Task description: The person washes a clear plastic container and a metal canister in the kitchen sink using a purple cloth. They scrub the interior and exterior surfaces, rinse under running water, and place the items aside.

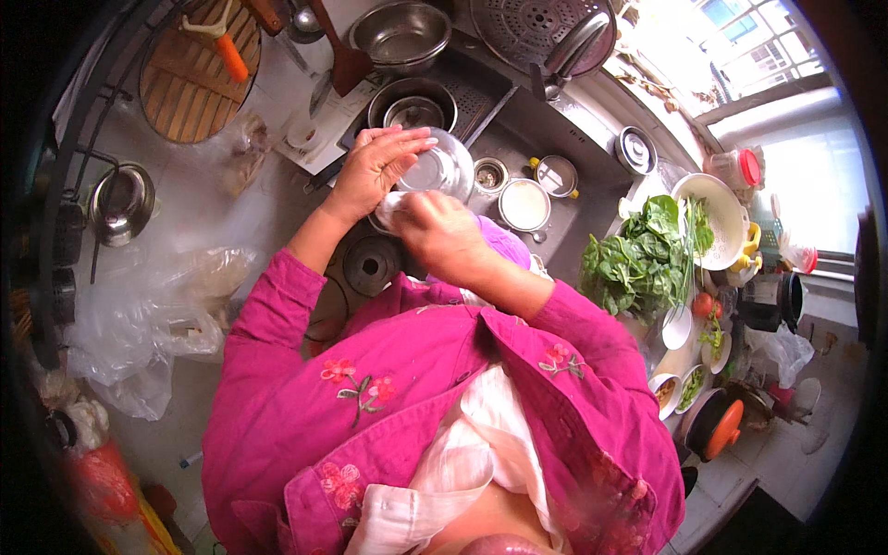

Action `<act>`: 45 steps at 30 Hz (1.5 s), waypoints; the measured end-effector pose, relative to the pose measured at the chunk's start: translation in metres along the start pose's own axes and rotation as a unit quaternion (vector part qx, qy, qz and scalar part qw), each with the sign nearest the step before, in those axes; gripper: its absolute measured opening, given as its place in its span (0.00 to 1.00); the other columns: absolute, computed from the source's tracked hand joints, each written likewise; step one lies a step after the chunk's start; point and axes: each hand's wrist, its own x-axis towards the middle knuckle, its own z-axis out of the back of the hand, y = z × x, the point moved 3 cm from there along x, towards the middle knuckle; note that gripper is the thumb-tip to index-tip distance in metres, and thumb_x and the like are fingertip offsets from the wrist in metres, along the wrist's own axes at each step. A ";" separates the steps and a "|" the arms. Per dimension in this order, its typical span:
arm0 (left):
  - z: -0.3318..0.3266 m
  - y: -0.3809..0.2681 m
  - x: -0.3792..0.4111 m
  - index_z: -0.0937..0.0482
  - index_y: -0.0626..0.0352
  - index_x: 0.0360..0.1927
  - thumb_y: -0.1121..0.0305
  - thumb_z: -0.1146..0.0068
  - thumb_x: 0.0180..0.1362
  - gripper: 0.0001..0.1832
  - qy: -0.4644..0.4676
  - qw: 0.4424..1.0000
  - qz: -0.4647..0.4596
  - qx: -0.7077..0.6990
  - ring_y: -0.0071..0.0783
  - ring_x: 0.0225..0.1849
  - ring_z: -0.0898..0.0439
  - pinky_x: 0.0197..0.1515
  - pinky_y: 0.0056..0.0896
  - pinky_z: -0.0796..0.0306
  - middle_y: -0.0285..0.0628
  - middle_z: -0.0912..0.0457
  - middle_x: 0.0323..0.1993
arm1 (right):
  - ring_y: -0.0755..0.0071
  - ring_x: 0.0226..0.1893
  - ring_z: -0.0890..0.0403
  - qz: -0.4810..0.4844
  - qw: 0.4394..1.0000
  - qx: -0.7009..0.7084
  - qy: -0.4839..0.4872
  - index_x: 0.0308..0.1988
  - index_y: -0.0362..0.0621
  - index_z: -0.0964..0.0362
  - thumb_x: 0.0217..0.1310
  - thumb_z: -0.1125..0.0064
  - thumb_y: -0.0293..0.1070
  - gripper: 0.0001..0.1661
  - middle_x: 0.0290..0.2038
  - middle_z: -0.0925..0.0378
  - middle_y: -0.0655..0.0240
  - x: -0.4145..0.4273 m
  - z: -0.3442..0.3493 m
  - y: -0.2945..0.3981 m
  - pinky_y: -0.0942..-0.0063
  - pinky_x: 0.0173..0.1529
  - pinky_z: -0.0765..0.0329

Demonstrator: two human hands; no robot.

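Note:
My left hand (378,170) lies over the near left part of a round, shiny bowl or lid (444,166), its fingers stretched across the rim. My right hand (433,225) is closed on a white cloth or similar wad (390,209), pressed close to my left hand at the lower edge of the same piece. What lies beneath my hands is partly hidden. Just beyond, metal bowls (414,111) stand nested at the sink. Inside the sink basin, a white-filled cup (524,205) and a cup with yellow handles (556,175) stand beside the drain (490,175).
A metal faucet (572,52) rises behind the sink (590,149). Leafy greens (642,250) and a white colander (728,222) sit at right, near small bowls and an orange-lidded pot (725,430). Plastic bags (152,319), a slatted wooden board (198,76) and a peeler (229,55) are at left.

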 end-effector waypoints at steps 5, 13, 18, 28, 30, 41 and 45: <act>0.000 -0.004 0.003 0.17 0.48 0.52 0.55 0.52 0.69 0.17 -0.002 1.000 0.005 0.009 0.32 0.58 0.28 0.66 0.35 0.44 0.32 0.20 0.58 | 0.65 0.36 0.29 0.040 0.998 -0.041 0.001 0.39 0.45 0.23 0.48 0.42 0.38 0.16 0.38 0.32 0.66 0.002 -0.016 0.012 0.68 0.35 0.30; -0.001 -0.003 -0.003 0.16 0.49 0.49 0.61 0.48 0.67 0.13 -0.039 0.999 -0.007 -0.013 0.33 0.55 0.27 0.64 0.35 0.41 0.32 0.18 0.55 | 0.53 0.36 0.23 -0.066 0.987 0.072 -0.124 0.37 0.44 0.27 0.45 0.37 0.27 0.14 0.36 0.28 0.61 -0.035 0.004 -0.053 0.60 0.37 0.24; -0.001 -0.002 -0.003 0.17 0.51 0.51 0.60 0.52 0.69 0.15 -0.019 1.000 -0.010 -0.001 0.32 0.58 0.29 0.67 0.35 0.43 0.32 0.20 0.57 | 0.47 0.33 0.24 -0.350 0.907 0.121 -0.200 0.36 0.38 0.29 0.57 0.40 0.32 0.09 0.35 0.25 0.52 -0.036 -0.007 -0.130 0.58 0.40 0.26; -0.005 -0.005 -0.003 0.17 0.54 0.50 0.61 0.54 0.70 0.16 -0.037 0.999 -0.006 0.006 0.32 0.58 0.28 0.68 0.36 0.43 0.34 0.19 0.55 | 0.51 0.42 0.19 -0.407 0.811 0.397 -0.138 0.48 0.37 0.25 0.68 0.48 0.47 0.24 0.40 0.20 0.49 -0.026 -0.068 -0.143 0.63 0.51 0.25; -0.005 -0.003 -0.006 0.17 0.54 0.50 0.61 0.54 0.70 0.16 -0.034 0.999 0.000 0.003 0.32 0.59 0.29 0.68 0.36 0.43 0.34 0.19 0.56 | 0.50 0.40 0.19 -0.494 0.761 0.411 -0.088 0.48 0.36 0.24 0.68 0.50 0.48 0.25 0.38 0.19 0.48 -0.039 -0.086 -0.150 0.63 0.49 0.25; -0.007 -0.004 -0.004 0.16 0.51 0.49 0.60 0.52 0.69 0.15 -0.055 0.998 0.014 0.001 0.35 0.58 0.29 0.66 0.35 0.41 0.33 0.18 0.55 | 0.67 0.30 0.19 -0.562 0.715 0.416 0.001 0.46 0.31 0.23 0.65 0.47 0.47 0.26 0.33 0.18 0.58 -0.048 -0.076 -0.152 0.68 0.35 0.23; -0.008 -0.004 -0.005 0.18 0.52 0.51 0.60 0.50 0.68 0.15 -0.040 0.999 0.021 0.009 0.36 0.59 0.29 0.66 0.35 0.41 0.35 0.19 0.55 | 0.55 0.36 0.18 -0.320 0.914 0.225 -0.114 0.42 0.39 0.20 0.57 0.40 0.41 0.18 0.34 0.21 0.55 -0.006 -0.021 -0.140 0.62 0.42 0.22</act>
